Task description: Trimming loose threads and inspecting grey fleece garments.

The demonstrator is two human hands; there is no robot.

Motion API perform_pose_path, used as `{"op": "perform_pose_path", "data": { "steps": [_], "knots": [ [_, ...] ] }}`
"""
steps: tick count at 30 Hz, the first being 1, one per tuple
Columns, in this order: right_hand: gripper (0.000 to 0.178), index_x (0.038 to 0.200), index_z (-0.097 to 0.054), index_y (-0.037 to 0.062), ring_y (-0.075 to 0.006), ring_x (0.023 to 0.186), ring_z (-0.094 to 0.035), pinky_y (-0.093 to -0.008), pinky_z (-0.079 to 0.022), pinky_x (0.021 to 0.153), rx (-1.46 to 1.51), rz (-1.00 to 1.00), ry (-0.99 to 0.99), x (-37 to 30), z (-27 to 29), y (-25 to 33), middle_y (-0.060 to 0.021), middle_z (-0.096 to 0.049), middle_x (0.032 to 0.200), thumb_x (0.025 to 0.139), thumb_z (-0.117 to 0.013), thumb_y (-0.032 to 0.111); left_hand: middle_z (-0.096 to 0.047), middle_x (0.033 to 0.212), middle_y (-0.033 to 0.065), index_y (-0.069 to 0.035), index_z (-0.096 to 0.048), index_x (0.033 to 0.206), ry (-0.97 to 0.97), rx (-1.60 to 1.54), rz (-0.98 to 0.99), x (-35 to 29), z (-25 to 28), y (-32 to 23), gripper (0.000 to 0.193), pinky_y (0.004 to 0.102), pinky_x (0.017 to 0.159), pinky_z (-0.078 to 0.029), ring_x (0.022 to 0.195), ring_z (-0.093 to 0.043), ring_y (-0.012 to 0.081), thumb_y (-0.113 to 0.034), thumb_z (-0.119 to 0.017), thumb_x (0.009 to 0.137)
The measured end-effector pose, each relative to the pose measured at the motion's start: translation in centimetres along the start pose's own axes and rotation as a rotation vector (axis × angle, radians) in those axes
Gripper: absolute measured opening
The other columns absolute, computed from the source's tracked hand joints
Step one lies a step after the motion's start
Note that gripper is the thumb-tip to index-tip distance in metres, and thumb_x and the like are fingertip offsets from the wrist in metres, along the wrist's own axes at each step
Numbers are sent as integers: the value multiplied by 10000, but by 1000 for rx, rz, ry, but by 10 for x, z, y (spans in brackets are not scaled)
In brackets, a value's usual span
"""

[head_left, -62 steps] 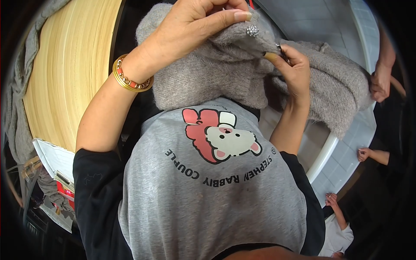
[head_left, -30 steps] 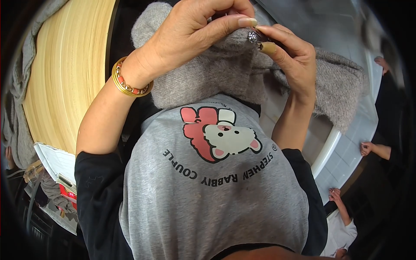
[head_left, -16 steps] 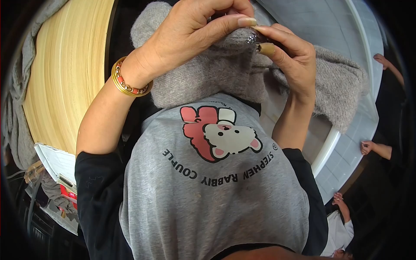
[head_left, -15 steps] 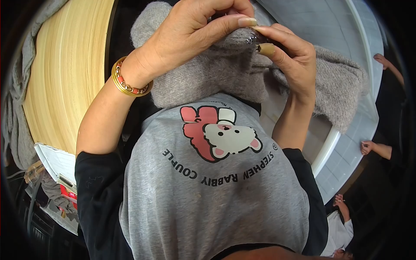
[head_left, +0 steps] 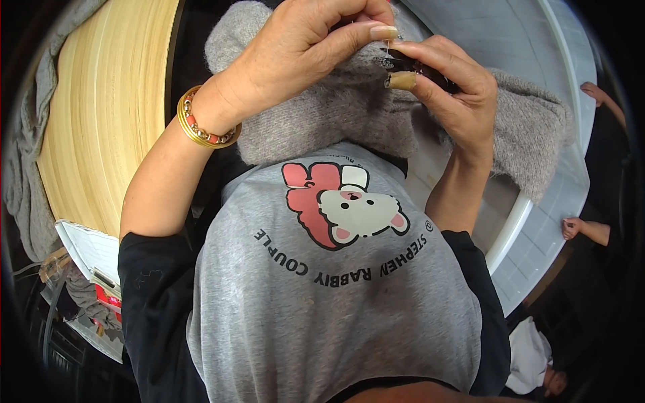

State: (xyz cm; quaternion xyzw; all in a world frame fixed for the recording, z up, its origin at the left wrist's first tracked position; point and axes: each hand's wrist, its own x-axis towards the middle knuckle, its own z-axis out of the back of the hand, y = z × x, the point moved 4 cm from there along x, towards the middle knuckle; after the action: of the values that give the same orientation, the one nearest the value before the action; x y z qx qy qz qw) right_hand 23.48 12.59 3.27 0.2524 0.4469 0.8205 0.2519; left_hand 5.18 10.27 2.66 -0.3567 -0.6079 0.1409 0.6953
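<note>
A fuzzy grey knitted garment (head_left: 302, 124) is bunched up against my front. Above it my left hand (head_left: 316, 37) is closed in a pinch, thumb against the bent fingers. A thin pale strand (head_left: 388, 47), thread or needle, shows just below that thumb. My right hand (head_left: 453, 84) grips the garment's edge, its index fingertip close under the left thumb. Tan tape (head_left: 403, 81) wraps the right thumb. Between right thumb and index finger are small shiny beads or sequins (head_left: 385, 63) and something dark, its kind unclear. The fingers behind are hidden.
A light wood tabletop (head_left: 101, 134) is on the left, with grey cloth (head_left: 27, 161) along its far side. More of the knit (head_left: 534, 134) lies over the edge of a pale grey bin or table (head_left: 517, 255). Other people's hands (head_left: 584, 229) are at the right rim.
My right hand has shifted slightly right and turned, widening the gap between thumb and index finger. More of the dark thing and a thin strand now show. The left hand barely moved.
</note>
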Motion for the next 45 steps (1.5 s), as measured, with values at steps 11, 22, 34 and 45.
{"op": "perform_pose_path", "data": {
  "steps": [11, 22, 34, 45],
  "knots": [
    [279, 1062, -713, -6, -145, 743, -564, -253, -418, 646, 73, -54, -32, 7, 4, 3, -79, -625, 836, 790, -681, 47, -608, 817, 71, -56, -616, 962, -24, 429, 559, -11, 5, -1, 79, 320, 680, -449, 736, -578, 234, -130, -595, 945],
    [291, 1029, -730, -5, -49, 667, -475, -220, -356, 575, 406, -162, -103, -3, -2, -2, 19, -549, 759, 739, -750, -18, -542, 703, 56, -50, -591, 960, -13, 260, 689, -5, -4, -9, 109, 306, 593, -410, 610, -511, 156, -159, -583, 966],
    [258, 1000, -671, 8, -6, 668, -417, -192, -317, 570, 726, -309, -242, -11, -18, -32, 81, -480, 755, 779, -784, 77, -492, 693, -15, -42, -587, 980, -81, 198, 726, -11, -3, 4, 105, 246, 536, -365, 616, -434, 53, -147, -582, 982],
    [198, 976, -665, 27, -6, 578, -332, -203, -224, 521, 508, -224, -352, -24, 6, -66, 95, -461, 673, 894, -709, 202, -658, 959, 51, -21, -663, 1044, 104, 397, 824, -31, 44, 25, 347, 294, 898, -422, 938, -534, 146, -341, -534, 1000]
  ]
}}
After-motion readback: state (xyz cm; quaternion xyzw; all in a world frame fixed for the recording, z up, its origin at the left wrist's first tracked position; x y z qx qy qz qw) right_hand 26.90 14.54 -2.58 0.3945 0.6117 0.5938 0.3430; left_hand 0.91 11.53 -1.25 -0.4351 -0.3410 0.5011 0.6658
